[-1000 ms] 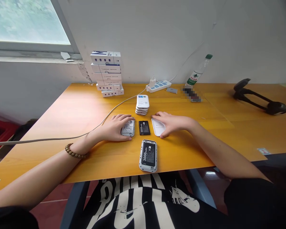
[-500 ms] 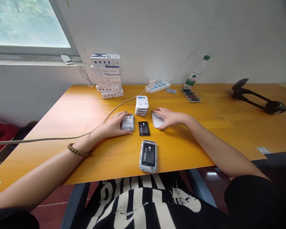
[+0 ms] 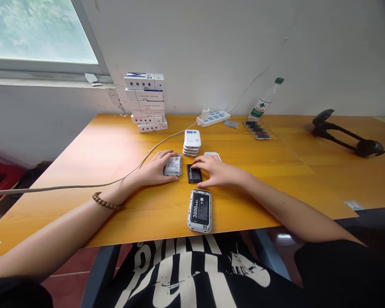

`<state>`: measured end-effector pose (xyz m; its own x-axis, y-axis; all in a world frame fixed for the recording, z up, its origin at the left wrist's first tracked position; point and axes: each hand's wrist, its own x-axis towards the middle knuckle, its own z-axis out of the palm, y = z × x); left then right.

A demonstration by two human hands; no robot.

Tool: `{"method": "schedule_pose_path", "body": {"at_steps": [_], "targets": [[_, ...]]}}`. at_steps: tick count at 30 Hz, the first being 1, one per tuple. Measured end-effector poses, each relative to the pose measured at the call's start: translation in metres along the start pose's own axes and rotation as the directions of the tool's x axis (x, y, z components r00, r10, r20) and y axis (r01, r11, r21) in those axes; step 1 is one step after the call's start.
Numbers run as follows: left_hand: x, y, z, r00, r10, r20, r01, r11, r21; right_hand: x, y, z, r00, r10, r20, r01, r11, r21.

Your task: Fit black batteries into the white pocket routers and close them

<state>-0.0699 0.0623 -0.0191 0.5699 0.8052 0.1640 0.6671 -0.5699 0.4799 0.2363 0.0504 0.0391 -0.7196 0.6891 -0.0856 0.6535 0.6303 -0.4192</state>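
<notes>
My left hand (image 3: 157, 168) holds a white pocket Wi-Fi router (image 3: 173, 166) by its edges, flat on the table, with its printed label facing up and no battery in it. My right hand (image 3: 213, 171) has its fingers and thumb around a black 3000 mAh battery (image 3: 194, 175), lying just right of that router. Partly hidden behind the right hand is a white cover (image 3: 215, 155). Nearer the table's front edge lies a second open router (image 3: 199, 210) with a black battery seated in it. Beyond the hands stands a stack of white routers (image 3: 191, 143).
White boxes (image 3: 146, 102) are stacked at the back left. A beige cable (image 3: 83, 187) runs over my left wrist area to a power strip (image 3: 213, 118). A water bottle (image 3: 265, 100), a blurred phone-like item (image 3: 257, 130) and a black folding stand (image 3: 346, 132) are farther right.
My right hand has let go of the white cover and moved left onto the loose battery. The left hand stays on its router.
</notes>
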Motion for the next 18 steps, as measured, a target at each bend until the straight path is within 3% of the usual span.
{"method": "schedule_pose_path", "body": {"at_steps": [7,18], "targets": [[0.0,0.004,0.0,1.0,0.005,0.005,-0.005,1.0,0.01,0.015,0.01,0.012,0.99,0.014,-0.138,-0.034,0.989,-0.142],[-0.001,0.006,0.0,1.0,0.017,0.014,-0.017,1.0,0.021,0.023,0.023,0.017,0.987,0.005,-0.158,-0.027,0.99,-0.137]]}}
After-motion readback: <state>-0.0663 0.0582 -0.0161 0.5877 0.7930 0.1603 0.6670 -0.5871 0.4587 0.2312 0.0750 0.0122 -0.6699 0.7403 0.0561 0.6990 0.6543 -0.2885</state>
